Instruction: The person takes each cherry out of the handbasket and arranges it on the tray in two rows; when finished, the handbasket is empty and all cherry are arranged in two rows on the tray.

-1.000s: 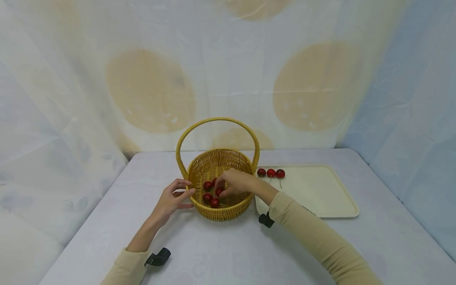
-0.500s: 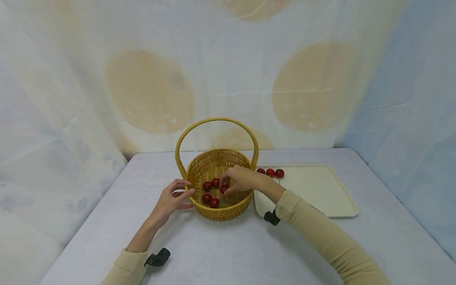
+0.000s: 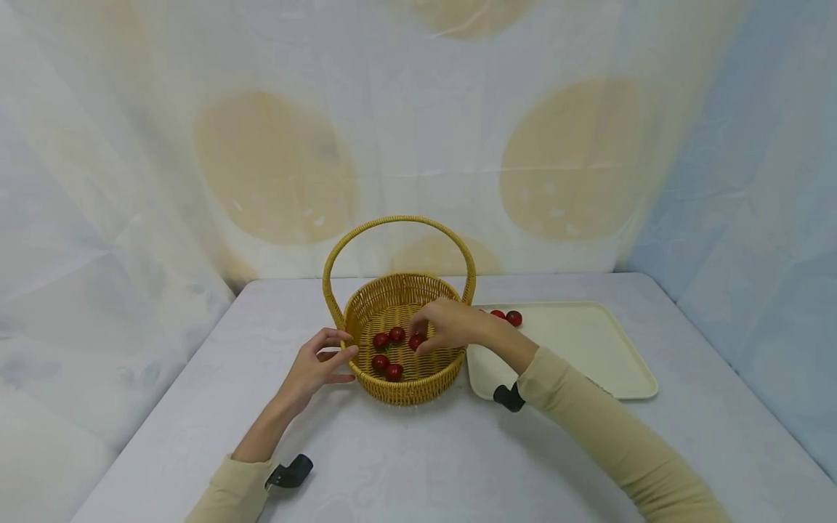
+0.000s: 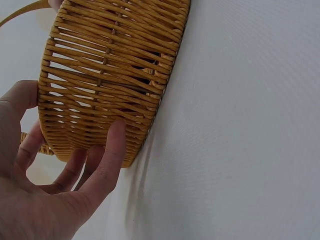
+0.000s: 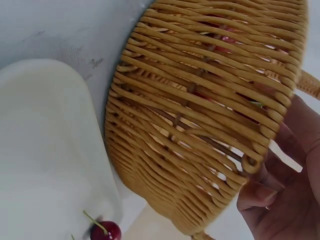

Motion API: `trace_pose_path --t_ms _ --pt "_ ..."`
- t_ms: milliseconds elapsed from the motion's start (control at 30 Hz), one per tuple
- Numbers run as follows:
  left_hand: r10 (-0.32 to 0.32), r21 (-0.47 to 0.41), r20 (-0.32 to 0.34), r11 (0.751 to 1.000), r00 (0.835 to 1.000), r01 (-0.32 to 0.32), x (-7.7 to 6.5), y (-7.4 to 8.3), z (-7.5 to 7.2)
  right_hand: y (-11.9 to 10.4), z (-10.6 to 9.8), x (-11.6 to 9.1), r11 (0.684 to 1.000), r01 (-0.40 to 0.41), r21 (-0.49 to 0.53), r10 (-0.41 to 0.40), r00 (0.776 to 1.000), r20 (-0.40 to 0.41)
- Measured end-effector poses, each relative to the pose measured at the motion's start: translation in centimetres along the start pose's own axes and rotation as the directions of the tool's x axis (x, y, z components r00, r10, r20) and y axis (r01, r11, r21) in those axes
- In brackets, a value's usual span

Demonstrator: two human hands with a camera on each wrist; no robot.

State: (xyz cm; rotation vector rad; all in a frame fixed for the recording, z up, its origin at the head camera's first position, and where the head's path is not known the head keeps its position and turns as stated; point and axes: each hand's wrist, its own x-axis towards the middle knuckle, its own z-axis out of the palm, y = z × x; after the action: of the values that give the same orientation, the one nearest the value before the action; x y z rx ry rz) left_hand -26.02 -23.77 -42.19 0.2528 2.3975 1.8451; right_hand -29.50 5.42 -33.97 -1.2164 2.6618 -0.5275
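A yellow wicker basket [image 3: 407, 392] with a tall arched handle stands at the middle of the table. Fingers of my left hand [image 3: 314, 368] lie spread against its left side; the left wrist view shows the fingertips touching the woven wall [image 4: 100, 95]. My right hand [image 3: 451, 323] reaches over the right rim into the basket. Between its thumb and fingers it pinches a dark red cherry [image 3: 416, 342], partly covered by the fingers. Several more cherries rest in the basket, among them one cherry [image 3: 394, 373] near the front. The right wrist view shows the hand mostly behind the weave.
To the right of the basket lies a cream tray [image 3: 582, 356], close to the basket wall. At its back left corner sit cherries with stems, such as one cherry [image 3: 514, 318], others partly behind the right forearm. A patterned cloth [image 3: 418, 145] hangs behind the table [image 3: 405, 472].
My right hand has moved right and slightly back inside the basket, carrying the pinched cherry away from the others. My left hand has stayed against the basket.
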Motion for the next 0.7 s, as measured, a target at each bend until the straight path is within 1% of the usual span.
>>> trace_pose_path --t_ms 267,533,700 --pt "0.0 -0.015 0.003 1.0 1.0 0.0 0.0 0.2 -0.1 0.1 -1.0 -1.3 0.999 0.028 -0.015 -0.028 0.999 -0.033" --pt "0.002 -0.01 0.01 1.0 1.0 -0.002 0.0 0.2 0.0 0.5 -1.3 -2.8 0.999 -0.001 -0.041 -0.001 0.998 -0.056" --pt "-0.001 -0.012 0.006 1.0 1.0 0.001 -0.1 0.3 -0.1 0.7 -1.6 -3.5 1.0 0.008 -0.025 -0.01 0.997 -0.08"
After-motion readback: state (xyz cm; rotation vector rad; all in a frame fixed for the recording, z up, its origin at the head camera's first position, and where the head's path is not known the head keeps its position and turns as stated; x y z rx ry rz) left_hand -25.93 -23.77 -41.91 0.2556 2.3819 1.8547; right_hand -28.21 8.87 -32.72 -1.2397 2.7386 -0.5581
